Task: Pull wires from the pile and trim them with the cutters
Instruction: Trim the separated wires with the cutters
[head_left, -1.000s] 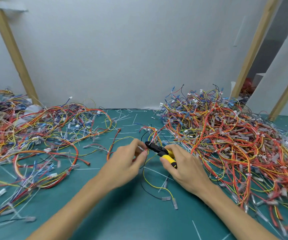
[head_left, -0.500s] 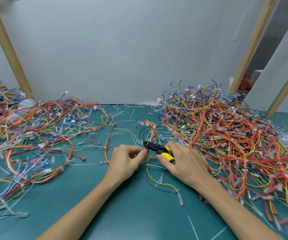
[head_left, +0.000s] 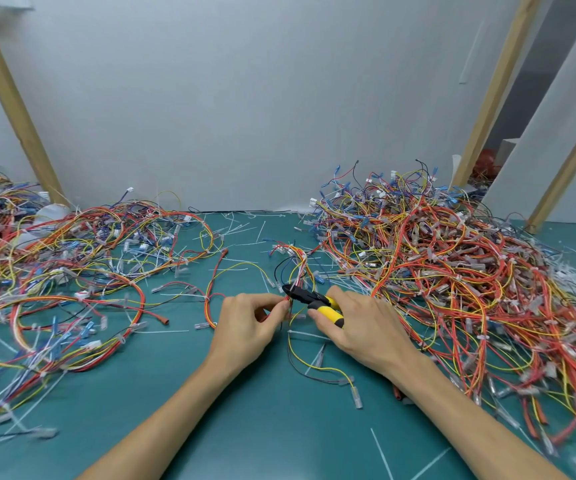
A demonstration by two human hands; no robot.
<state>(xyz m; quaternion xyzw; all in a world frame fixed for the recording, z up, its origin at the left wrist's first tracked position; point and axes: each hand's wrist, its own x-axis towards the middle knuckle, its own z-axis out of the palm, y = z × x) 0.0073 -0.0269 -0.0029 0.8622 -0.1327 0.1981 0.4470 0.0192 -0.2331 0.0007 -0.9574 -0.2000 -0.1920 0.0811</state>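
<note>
Teal matting (head_left: pixel 252 417) is spread over the table, and a plain grey wall (head_left: pixel 245 98) is seen behind it, with a slanted wooden post (head_left: pixel 13 105) at the far left. On the left side a broad, loose spread of wires (head_left: pixel 54 268) in red, orange, yellow and blue is laid out, with clear connectors scattered through it. White offcuts (head_left: pixel 241 228) are strewn over the mat toward the back, between the two heaps. Near the middle, the left hand (head_left: pixel 248 327) is held just above the mat, and a few thin red strands of a small harness (head_left: pixel 297 268) are pinched between its thumb and forefinger. The harness is looped up and away from the fingers, toward the wall. The cutters (head_left: pixel 317 303) are pointed left, with the black jaws brought right up to the pinched strands; whether the jaws are biting on them cannot be told. The yellow handles are gripped by the right hand (head_left: pixel 366 327), its fingers curled round them. A loose yellow wire (head_left: pixel 317 368) is trailed across the mat below the hands. On the right a tall, dense pile (head_left: pixel 452 278) of mostly red and orange wires is heaped, and two more wooden posts (head_left: pixel 494 91) are set behind it.
</note>
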